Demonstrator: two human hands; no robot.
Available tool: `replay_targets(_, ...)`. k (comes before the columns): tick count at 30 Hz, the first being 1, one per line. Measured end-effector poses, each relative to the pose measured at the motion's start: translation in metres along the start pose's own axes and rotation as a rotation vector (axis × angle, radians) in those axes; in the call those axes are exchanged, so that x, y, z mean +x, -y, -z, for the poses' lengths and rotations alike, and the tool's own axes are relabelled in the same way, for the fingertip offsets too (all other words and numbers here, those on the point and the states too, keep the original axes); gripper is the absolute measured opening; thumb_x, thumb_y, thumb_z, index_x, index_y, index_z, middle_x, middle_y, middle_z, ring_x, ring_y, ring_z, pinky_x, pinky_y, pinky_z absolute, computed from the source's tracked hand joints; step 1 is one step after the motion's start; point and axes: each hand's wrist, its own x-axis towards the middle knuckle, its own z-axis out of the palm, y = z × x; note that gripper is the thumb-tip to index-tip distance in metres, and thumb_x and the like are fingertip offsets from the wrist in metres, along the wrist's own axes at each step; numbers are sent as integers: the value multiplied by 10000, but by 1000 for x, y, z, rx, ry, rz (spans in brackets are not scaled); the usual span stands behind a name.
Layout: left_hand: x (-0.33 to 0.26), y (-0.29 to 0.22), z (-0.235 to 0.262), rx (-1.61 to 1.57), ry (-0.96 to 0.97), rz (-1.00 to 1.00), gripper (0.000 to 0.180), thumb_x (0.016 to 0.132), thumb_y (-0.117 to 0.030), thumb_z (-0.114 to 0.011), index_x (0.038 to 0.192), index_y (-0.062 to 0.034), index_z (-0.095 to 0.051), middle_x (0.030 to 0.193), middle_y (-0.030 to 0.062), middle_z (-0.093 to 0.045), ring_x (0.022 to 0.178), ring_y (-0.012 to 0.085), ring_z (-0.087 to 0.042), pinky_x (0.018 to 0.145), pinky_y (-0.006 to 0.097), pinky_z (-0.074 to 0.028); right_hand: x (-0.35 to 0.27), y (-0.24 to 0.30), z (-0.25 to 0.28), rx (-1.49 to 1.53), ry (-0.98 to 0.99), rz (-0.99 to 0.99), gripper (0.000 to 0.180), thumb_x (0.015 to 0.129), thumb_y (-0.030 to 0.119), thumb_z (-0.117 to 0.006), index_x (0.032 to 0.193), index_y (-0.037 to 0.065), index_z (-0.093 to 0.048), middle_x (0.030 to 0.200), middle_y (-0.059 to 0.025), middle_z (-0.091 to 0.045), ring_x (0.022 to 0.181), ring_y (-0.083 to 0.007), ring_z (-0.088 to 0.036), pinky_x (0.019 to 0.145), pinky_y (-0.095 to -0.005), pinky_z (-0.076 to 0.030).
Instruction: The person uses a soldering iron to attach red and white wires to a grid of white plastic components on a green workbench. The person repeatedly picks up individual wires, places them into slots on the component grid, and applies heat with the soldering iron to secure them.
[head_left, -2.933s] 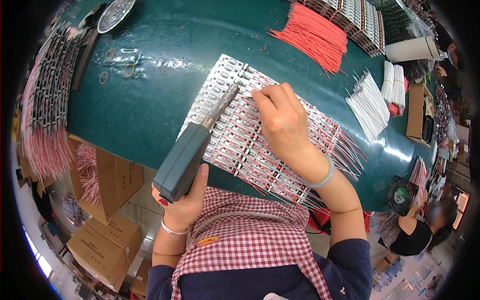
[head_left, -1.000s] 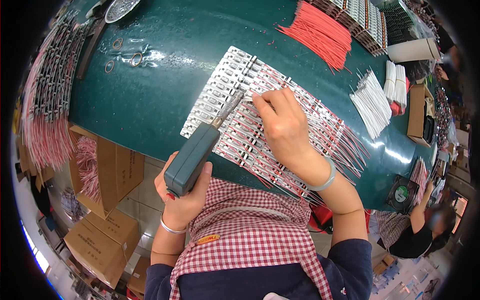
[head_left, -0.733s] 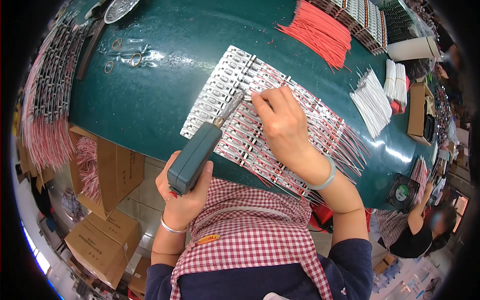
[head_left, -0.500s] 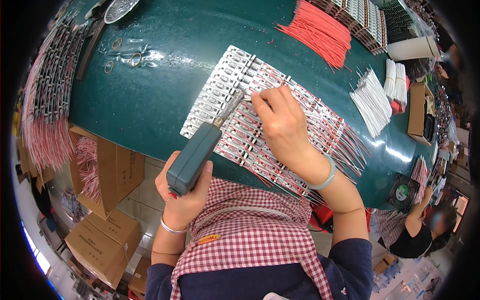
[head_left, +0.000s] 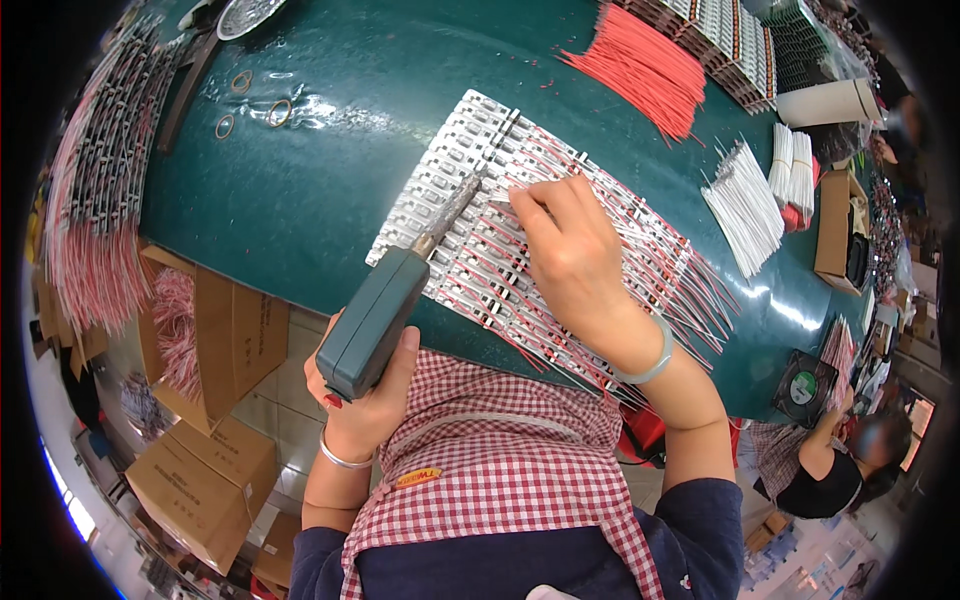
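Note:
My left hand (head_left: 372,415) is wrapped round the dark green body of a soldering gun (head_left: 376,318). Its metal tip slants up to the right and ends over a panel of small white-and-silver parts (head_left: 432,188) laid in rows. Thin red and white wires (head_left: 690,285) run from many of these parts toward the lower right. Over the middle of the panel, my right hand (head_left: 572,255) has thumb and forefinger pinched together close to the tip. A thin pale wire seems to be between them; its end is hard to make out.
Bundles of red wires (head_left: 645,75) and white wires (head_left: 745,205) lie on the green table (head_left: 300,190). Wired strips (head_left: 100,180) are heaped at the left, above open cardboard boxes (head_left: 235,345). Stacked panels (head_left: 715,45) stand far right. Another person (head_left: 820,460) sits at the right.
The soldering gun and my left hand have shifted slightly left and down, and the tip has drawn back a little. My right hand has moved slightly right, still pinched.

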Motion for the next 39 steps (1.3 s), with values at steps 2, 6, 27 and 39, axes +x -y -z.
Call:
replay_targets(2,-1,1,1,13,3,-18,227,747,15,-757,956,63,-682,906,139,-697,733,190,-673,658,272,-526,-2,3,1,11,4,-5,300,685,-10,-633,978,-70,-654,900,-114,-579,836,-253,-559,664,-332,-499)
replay_targets(6,-3,5,1,11,13,-40,217,747,18,-759,942,65,-679,904,141,-693,732,187,-671,650,269,-521,-4,6,-3,16,1,-7,292,689,-5,-634,972,-75,-664,883,-114,-577,826,-256,-558,660,-333,-497)
replay_targets(27,-5,4,4,36,48,-7,179,746,33,-744,908,49,-669,852,101,-666,682,160,-639,608,250,-499,-2,8,-4,-51,22,15,255,716,19,-631,950,-75,-670,854,-107,-558,816,-244,-548,637,-323,-498)
replay_targets(39,-13,7,8,2,-14,-13,220,744,35,-741,954,66,-682,900,139,-695,749,192,-679,673,268,-526,-4,10,-3,-20,1,-4,293,705,-5,-635,992,-56,-660,902,-107,-583,826,-250,-563,658,-346,-490)
